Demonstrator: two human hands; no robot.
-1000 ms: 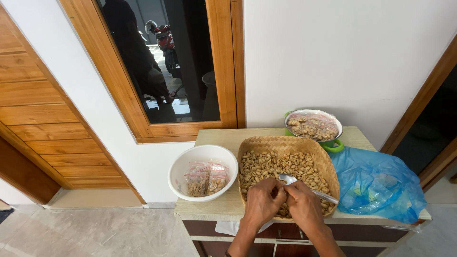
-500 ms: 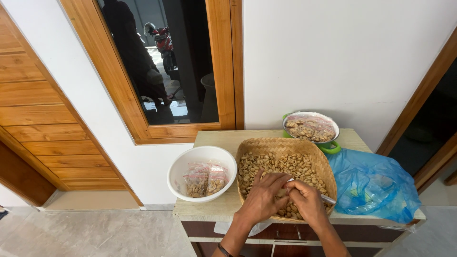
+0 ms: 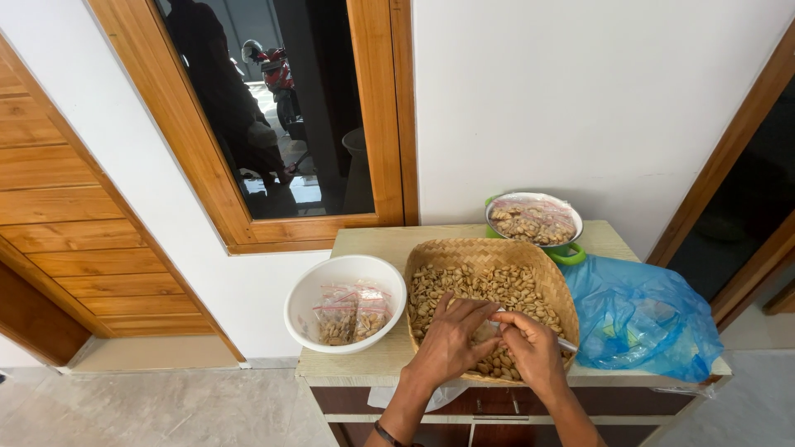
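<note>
A round woven basket (image 3: 490, 247) full of pale brown nuts (image 3: 480, 285) sits on a small wooden table (image 3: 373, 242). Both my hands are over its near edge. My left hand (image 3: 451, 341) has its fingers curled around what looks like a small clear bag (image 3: 485, 331), held between the two hands. My right hand (image 3: 534, 352) grips a metal spoon; its handle (image 3: 567, 344) sticks out to the right, and its bowl is hidden between my hands.
Left of the basket, a white bowl (image 3: 330, 271) holds small filled clear bags (image 3: 356, 310). Behind the basket stands a green pot (image 3: 571, 252) of nuts under plastic film. A crumpled blue plastic bag (image 3: 642, 319) lies at the right. The wall and a wood-framed window (image 3: 273, 124) are close behind.
The spoon's bowl, seen above my hands a second ago, is now tucked between them. Both hands have closed together over the near side of the basket.
</note>
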